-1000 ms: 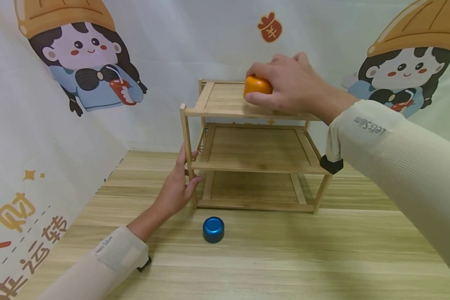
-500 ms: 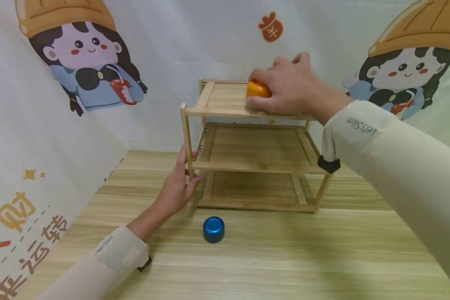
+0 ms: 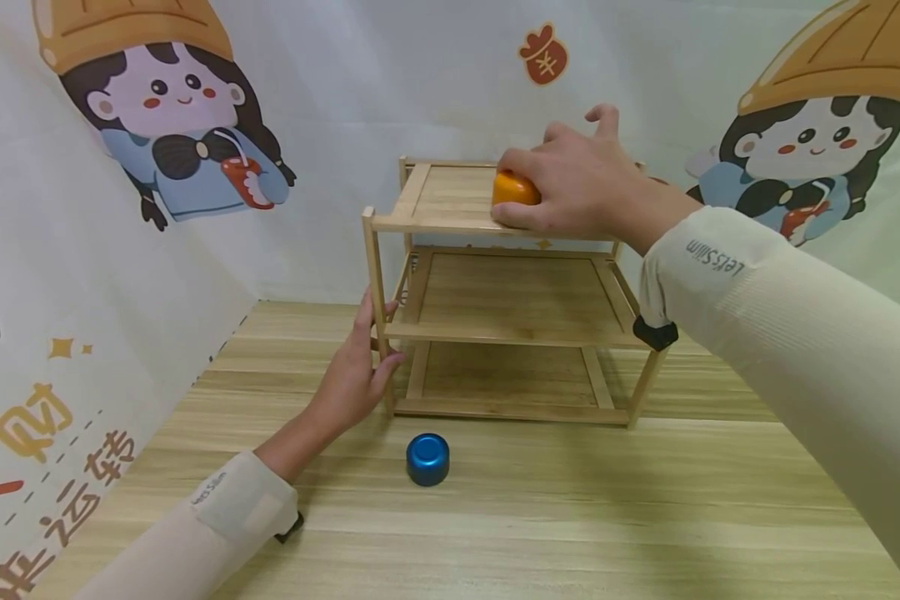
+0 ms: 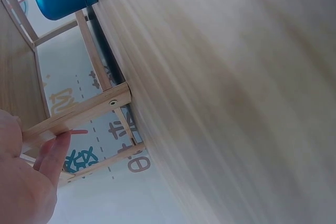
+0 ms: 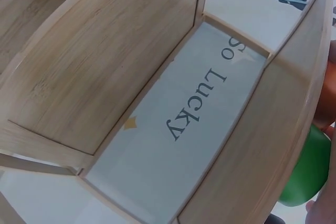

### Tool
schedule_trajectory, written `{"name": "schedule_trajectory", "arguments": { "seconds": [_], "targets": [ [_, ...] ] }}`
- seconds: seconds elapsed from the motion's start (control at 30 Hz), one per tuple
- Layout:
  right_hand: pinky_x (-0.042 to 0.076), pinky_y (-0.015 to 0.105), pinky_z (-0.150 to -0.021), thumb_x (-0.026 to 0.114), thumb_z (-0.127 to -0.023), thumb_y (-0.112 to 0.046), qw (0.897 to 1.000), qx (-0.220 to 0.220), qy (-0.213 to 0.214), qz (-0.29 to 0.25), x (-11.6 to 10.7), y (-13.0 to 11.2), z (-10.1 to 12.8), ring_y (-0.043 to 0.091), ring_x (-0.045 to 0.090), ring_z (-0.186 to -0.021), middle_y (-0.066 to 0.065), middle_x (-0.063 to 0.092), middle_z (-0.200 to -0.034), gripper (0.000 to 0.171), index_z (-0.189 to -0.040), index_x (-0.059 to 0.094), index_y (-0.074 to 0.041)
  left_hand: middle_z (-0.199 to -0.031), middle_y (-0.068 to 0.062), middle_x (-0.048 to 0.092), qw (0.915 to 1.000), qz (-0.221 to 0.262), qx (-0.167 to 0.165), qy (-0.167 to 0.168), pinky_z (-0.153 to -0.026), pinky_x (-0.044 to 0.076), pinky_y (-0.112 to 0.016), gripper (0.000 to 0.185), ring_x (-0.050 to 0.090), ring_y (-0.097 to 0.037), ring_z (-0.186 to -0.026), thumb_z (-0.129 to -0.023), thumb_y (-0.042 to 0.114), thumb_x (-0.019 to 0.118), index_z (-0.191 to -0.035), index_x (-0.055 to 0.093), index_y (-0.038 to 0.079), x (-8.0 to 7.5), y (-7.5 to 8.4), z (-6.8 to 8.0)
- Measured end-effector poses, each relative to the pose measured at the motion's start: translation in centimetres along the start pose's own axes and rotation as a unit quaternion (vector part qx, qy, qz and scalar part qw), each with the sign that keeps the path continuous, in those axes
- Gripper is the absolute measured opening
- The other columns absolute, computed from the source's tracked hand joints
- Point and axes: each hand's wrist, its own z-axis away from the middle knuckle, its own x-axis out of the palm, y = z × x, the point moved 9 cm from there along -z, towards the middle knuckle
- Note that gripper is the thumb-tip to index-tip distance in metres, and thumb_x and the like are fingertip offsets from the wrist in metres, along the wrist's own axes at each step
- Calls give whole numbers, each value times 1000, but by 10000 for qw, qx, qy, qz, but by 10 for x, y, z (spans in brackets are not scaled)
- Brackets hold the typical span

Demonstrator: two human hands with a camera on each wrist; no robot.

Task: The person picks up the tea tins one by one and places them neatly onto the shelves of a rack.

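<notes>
On the top tier of a three-tier wooden rack point(image 3: 487, 224), my right hand point(image 3: 581, 179) pinches a small orange canister point(image 3: 515, 190) between thumb and fingers, one other finger raised. The canister's base appears to sit on the tier. A green rounded object point(image 5: 307, 174) shows beside the orange one in the right wrist view; in the head view my hand hides it. My left hand point(image 3: 352, 371) grips the rack's front left post, thumb in front and fingers behind. A shiny blue canister point(image 3: 427, 459) stands on the table before the rack.
The rack's middle tier point(image 3: 517, 292) and bottom tier point(image 3: 502, 375) lie below my right hand. A light wood table point(image 3: 532, 517) carries everything. A printed white backdrop point(image 3: 330, 167) stands close behind and to the left.
My right hand has shifted slightly, bringing the orange canister a little right and down onto the top tier. One finger has lifted higher. My left hand and the blue canister stay put.
</notes>
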Motion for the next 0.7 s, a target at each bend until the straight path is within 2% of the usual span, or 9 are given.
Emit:
{"name": "schedule_trajectory", "arguments": {
  "seconds": [0.43,0.57,0.7],
  "targets": [
    [10,74,-111,41,-96,-69,9998,54,125,-132,-1,2,0,28,49,-109,2,72,-107,58,-129,59,-26,-159,-12,41,10000,18,-47,-27,-65,63,-26,103,71,-32,-96,-96,0,67,-164,-6,21,2,-2,-1],
    [7,75,-111,38,-96,-70,9995,151,95,-276,-3,5,1,29,47,-116,3,71,-116,62,-135,58,-26,-159,-12,42,10000,-10,-22,-7,-64,63,-27,103,72,-32,-96,-96,0,68,-164,-6,21,1,-2,-1],
    [5,75,-112,33,-97,-69,9987,234,189,-412,-7,10,4,30,45,-124,3,69,-113,65,-141,55,-26,-159,-13,42,10000,-29,23,11,-64,63,-28,103,72,-32,-95,-95,-1,68,-164,-6,19,1,-1,-1]
  ]
}}
